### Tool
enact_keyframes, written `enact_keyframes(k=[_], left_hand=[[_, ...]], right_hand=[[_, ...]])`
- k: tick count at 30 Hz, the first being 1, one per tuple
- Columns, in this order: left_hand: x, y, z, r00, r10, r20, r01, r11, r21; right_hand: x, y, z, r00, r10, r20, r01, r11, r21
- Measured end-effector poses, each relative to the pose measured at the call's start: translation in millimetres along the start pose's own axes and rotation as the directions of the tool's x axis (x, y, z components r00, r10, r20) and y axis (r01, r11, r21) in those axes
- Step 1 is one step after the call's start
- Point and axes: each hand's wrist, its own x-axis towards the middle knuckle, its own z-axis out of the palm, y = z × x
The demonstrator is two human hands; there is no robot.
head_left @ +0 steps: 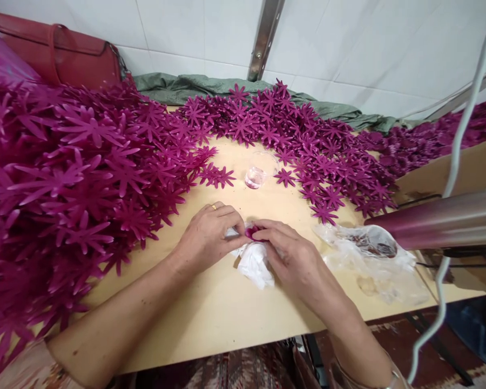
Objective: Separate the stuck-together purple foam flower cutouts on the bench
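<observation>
My left hand (pixel 214 232), with a ring on one finger, is closed in a pinch at the left edge of a small purple flower piece (pixel 251 232). From the other side, my right hand (pixel 294 251) pinches the same piece, and its fingers cover much of it. Crumpled white cloth or tissue (pixel 257 266) lies under and in front of the fingertips. Beyond the hands, a small clear cup (pixel 254 177) with a pinkish look rests on the table (pixel 210 308).
A large heap of purple star-shaped flower pieces (pixel 93 173) fills the left, and another pile (pixel 275 116) curves along the back. To the right are a clear plastic bag (pixel 372 243), a purple-silver roll (pixel 449 219) and a hanging white cable (pixel 456 162). A red handbag (pixel 81 56) stands back left.
</observation>
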Motion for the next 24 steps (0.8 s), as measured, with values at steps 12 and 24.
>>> enact_keyframes(k=[12,24], left_hand=[[2,2,-3,0.999,-0.013,0.03,0.013,1.0,0.001],[3,5,-4,1.0,-0.018,0.003,0.018,1.0,-0.018]], right_hand=[[11,11,-13,0.923,0.188,-0.337,-0.105,0.963,0.249],[9,18,-8,0.931,0.364,0.012,-0.298,0.74,0.603]])
